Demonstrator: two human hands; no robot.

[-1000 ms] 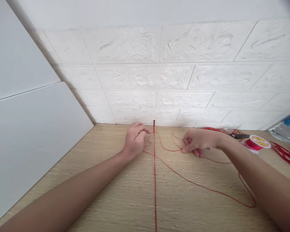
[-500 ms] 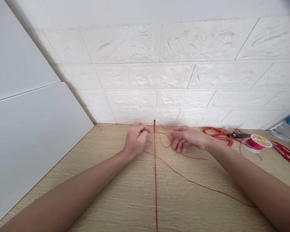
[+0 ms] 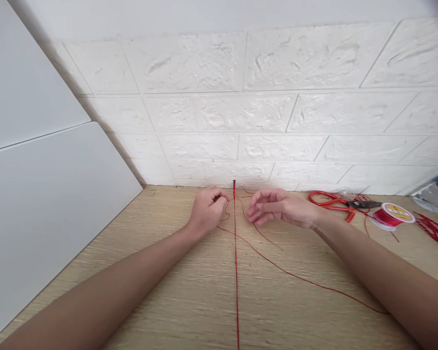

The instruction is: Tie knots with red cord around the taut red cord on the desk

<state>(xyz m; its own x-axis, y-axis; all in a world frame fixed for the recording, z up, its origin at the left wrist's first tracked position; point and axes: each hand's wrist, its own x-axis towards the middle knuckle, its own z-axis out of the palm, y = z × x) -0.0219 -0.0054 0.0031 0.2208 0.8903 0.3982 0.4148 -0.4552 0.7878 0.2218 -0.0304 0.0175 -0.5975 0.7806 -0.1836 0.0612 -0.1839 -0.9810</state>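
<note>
A taut red cord runs straight towards me from a small dark peg at the wall's foot. Just below the peg, a short knotted stretch wraps the cord. My left hand, beside it on the left, is closed in a pinch on a thin red thread that curls down from the fingertips. To the right of the cord, my right hand has its fingers curled on a loop of the same kind of thread, whose loose end trails out below them. The exact fingertip contact there is blurred.
At the right lie red-handled scissors, a spool of red thread and several braided red cords. A clear bottle stands behind. A white brick-patterned wall closes the back, a white panel the left.
My right hand has moved left, closer to the taut cord, and its fingers have turned inward. The thread's loose end has shifted left with it. My left hand keeps its pinch nearly in place.
</note>
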